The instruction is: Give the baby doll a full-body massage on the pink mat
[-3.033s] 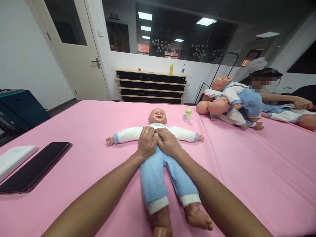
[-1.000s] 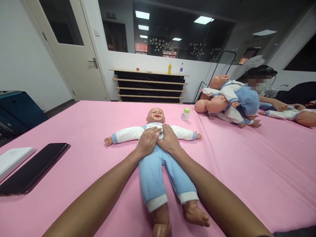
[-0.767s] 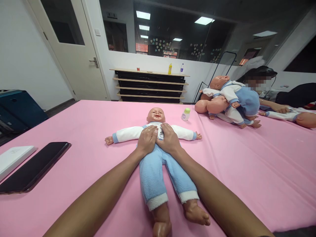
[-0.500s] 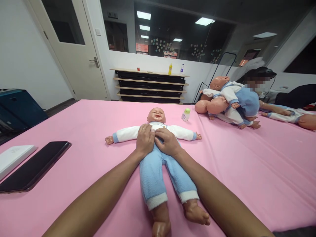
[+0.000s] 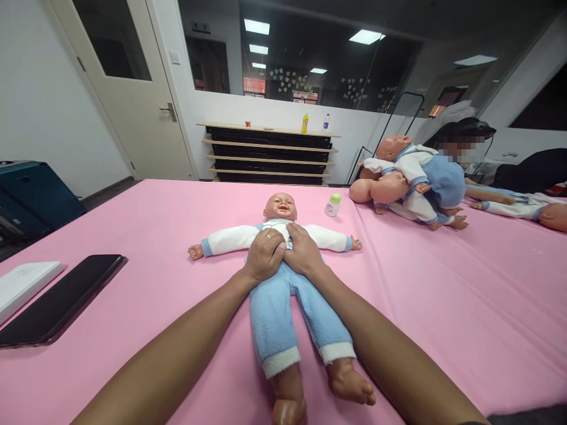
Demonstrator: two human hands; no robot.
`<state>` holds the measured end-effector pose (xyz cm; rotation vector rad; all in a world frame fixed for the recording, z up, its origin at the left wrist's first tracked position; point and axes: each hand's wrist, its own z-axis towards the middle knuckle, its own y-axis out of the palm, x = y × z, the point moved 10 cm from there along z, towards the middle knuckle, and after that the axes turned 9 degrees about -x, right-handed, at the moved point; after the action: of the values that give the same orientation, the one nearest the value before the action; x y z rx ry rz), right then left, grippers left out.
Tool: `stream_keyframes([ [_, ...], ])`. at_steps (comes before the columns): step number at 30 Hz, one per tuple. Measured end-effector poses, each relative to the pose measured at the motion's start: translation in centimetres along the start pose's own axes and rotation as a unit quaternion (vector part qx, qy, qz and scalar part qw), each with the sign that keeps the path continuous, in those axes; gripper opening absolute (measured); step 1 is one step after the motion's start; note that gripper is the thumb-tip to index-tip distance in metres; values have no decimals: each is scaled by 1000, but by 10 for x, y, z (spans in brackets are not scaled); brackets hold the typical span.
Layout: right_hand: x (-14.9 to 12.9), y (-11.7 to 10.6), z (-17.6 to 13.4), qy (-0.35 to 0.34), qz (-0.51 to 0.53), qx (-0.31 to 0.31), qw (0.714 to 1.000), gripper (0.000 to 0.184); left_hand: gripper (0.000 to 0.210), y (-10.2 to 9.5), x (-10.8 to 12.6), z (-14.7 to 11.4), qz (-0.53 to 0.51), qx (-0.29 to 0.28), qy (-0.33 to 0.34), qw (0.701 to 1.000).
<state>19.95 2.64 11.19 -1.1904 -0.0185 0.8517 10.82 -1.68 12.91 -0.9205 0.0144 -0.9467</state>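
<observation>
A baby doll [image 5: 275,307] in a white and light-blue outfit lies on its back on the pink tabletop [image 5: 168,218], arms spread, feet toward me. My left hand [image 5: 264,255] rests on the left of its belly and chest, fingers together and slightly bent, a ring on one finger. On the other side, my right hand [image 5: 303,252] lies flat over the torso, fingers pointing toward the doll's head. Both thumbs come close together at the middle. Neither hand grips anything; the palms are hidden.
A small bottle with a green cap [image 5: 332,205] stands beyond the doll's arm. At left lie a black phone [image 5: 66,298] and a white box [image 5: 29,286]. Several dolls [image 5: 436,177] are piled at right, near another person with a doll [image 5: 527,208]. A shelf [image 5: 270,143] stands behind.
My hands have shifted slightly on the doll's torso. The left fingers have drawn back toward me and the right ones reach farther up, with a small dark spot now showing between them.
</observation>
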Motion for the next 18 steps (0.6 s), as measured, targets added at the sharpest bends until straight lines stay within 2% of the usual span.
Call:
stream_keyframes([
  [4, 7, 0, 0, 33, -6, 5, 999, 60, 30, 5, -4, 3, -24, -20, 0, 1000],
  [9, 5, -5, -1, 35, -6, 33, 999, 57, 35, 9, -27, 5, -18, -1, -71, 997],
  [14, -6, -18, -5, 6, -12, 85, 996, 55, 31, 6, -42, 1, -5, 39, -122, 992],
  [18, -20, -29, -12, -53, 14, 122, 991, 40, 25, -4, -41, -3, 9, 78, -136, 988],
])
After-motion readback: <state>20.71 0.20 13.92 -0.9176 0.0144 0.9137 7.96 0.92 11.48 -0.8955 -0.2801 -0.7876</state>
